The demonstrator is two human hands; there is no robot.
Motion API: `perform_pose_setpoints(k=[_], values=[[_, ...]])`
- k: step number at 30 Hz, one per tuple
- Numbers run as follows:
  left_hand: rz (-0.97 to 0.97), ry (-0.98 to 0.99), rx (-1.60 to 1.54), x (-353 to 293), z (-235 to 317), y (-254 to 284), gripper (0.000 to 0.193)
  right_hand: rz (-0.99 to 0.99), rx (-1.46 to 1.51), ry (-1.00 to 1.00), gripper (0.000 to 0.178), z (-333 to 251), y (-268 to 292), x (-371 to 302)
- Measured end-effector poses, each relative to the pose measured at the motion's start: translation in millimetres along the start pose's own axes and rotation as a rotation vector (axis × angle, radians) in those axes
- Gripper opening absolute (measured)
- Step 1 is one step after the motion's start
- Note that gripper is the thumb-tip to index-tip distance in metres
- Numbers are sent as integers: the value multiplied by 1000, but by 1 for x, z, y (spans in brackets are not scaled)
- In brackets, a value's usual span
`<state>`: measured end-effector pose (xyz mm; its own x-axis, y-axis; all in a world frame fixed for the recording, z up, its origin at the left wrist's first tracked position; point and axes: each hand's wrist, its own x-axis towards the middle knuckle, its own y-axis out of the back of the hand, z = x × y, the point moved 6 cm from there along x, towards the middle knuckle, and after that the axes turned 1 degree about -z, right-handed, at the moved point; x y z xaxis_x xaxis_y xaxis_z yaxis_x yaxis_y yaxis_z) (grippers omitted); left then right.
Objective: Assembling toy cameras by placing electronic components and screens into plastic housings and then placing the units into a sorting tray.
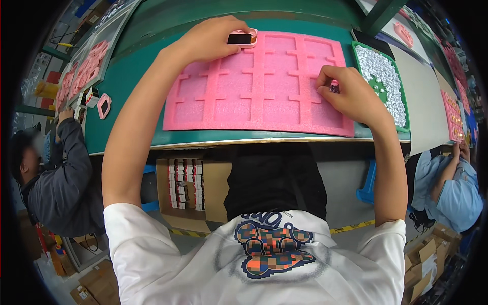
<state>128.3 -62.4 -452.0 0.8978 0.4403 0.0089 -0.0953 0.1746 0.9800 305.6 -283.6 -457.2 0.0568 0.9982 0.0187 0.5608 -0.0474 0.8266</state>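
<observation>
My left hand [218,39] is closed at the far edge of a pink foam tray [256,124]. Its fingers grip a small pink device with a black screen [239,39], held over the tray's far left part. Rows of shallow rectangular pockets mark the tray, and I see nothing lying in the visible ones. Above the right side of the tray, my right hand [352,94] is closed in a pinch. A small dark and pink piece [334,86] shows between its fingers, too little of it to name.
Right of the foam stands a green tray [405,114] of small white pieces. Another pink device [103,106] lies at the table's left. Under the table is a cardboard box [216,185] with packed items. One person [63,183] works at left, another [452,188] at right.
</observation>
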Motion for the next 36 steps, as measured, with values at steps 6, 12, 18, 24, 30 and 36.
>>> perform_pose_setpoints(k=[6,12,18,24,30,36], values=[[90,-123,-68,-2,-15,-8,44,22,-14,22,5,0,0,0],[282,-227,-51,-15,-31,6,42,-19,-57,-65,4,1,-1,-2],[733,261,284,-125,-116,44,56,31,-39,-32,2,-11,-3,-6],[641,1163,435,-300,-238,18,92,28,-71,-37,3,-8,-4,-4],[491,1173,82,-340,-286,5,63,69,-113,104,4,0,-4,-4],[778,507,250,-282,-181,23,27,186,-23,56,6,-24,2,-3]])
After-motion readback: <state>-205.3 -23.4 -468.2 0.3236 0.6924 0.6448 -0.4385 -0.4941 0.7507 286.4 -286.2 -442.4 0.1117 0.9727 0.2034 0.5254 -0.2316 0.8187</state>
